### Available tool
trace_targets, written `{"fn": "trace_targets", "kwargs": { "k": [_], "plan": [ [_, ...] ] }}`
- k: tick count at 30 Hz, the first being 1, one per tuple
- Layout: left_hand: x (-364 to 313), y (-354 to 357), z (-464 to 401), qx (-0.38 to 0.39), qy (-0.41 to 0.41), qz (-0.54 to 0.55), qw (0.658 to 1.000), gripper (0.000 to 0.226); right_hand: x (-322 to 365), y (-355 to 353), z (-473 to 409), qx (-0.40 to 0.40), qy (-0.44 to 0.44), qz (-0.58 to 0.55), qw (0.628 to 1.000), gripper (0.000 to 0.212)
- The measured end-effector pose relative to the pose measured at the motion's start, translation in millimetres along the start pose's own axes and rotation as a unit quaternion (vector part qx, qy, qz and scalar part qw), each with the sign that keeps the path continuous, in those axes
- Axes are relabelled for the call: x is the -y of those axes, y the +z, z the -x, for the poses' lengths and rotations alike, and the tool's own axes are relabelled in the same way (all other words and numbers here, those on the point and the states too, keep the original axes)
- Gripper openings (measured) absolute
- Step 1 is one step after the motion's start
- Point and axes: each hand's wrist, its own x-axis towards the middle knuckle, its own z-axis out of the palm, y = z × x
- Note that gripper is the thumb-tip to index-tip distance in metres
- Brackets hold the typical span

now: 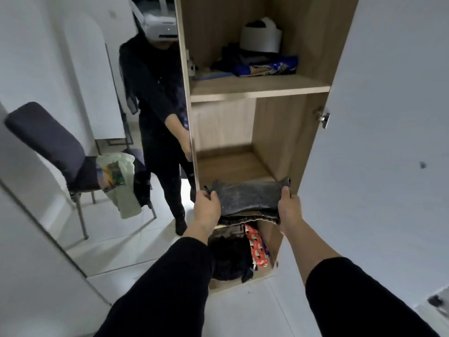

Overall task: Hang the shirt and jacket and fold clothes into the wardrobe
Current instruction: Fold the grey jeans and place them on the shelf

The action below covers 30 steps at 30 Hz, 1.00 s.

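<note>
**Folded jeans at the wardrobe shelf**

The folded grey jeans (247, 199) span between both hands at the middle shelf's front edge. The left hand (207, 207) pinches their left end; the right hand (290, 207) grips the right end, inside the wooden wardrobe (272, 132).

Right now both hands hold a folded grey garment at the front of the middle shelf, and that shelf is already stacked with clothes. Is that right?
Not quite. The head view shows the left hand and right hand gripping the folded grey garment at the front of the middle shelf, but that shelf is bare wood behind it. Clothes lie on the shelves above and below.
</note>
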Motion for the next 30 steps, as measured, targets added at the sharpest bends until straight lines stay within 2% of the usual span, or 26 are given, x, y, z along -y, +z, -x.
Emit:
{"fn": "trace_targets", "kwargs": {
  "k": [5, 9, 15, 17, 19, 23, 25, 27, 30],
  "plan": [
    [7.9, 32.7, -36.5, 0.028, 0.033, -0.007, 0.999, 0.025, -10.5, 1.6, -35.7, -0.022, -0.011, 0.032, 0.999, 0.044],
    [17.6, 60.5, -81.0, 0.034, 0.036, -0.007, 0.999, 0.013, -18.2, 17.7, -73.8, -0.030, -0.013, 0.041, 0.999, 0.040],
    [45.1, 106.6, -163.9, 0.033, 0.068, -0.044, 0.996, 0.028, -42.5, 50.6, -146.1, -0.036, 0.014, 0.041, 0.998, 0.036],
    [58.5, 122.1, -190.1, 0.032, 0.064, -0.046, 0.996, 0.023, -58.4, 59.3, -167.3, -0.041, 0.016, 0.031, 0.999, 0.027],
    [76.9, 135.6, -209.8, 0.038, 0.053, -0.037, 0.997, 0.012, -82.0, 68.1, -183.8, -0.039, 0.032, 0.033, 0.998, 0.022],
    [111.6, 155.8, -244.2, 0.016, 0.096, -0.055, 0.994, 0.021, -123.5, 91.2, -209.4, -0.075, 0.097, 0.069, 0.990, 0.031],
    [119.0, 162.2, -262.4, 0.029, 0.093, -0.057, 0.994, 0.021, -132.9, 103.1, -221.6, -0.077, 0.134, 0.077, 0.985, 0.032],
    [125.1, 168.0, -283.5, 0.021, 0.104, -0.089, 0.990, 0.023, -133.3, 111.7, -231.7, -0.077, 0.155, 0.061, 0.983, 0.035],
    [128.3, 175.0, -299.0, 0.022, 0.115, -0.224, 0.968, 0.041, -133.9, 126.5, -245.2, -0.063, 0.161, 0.073, 0.982, 0.042]
  ]
}}
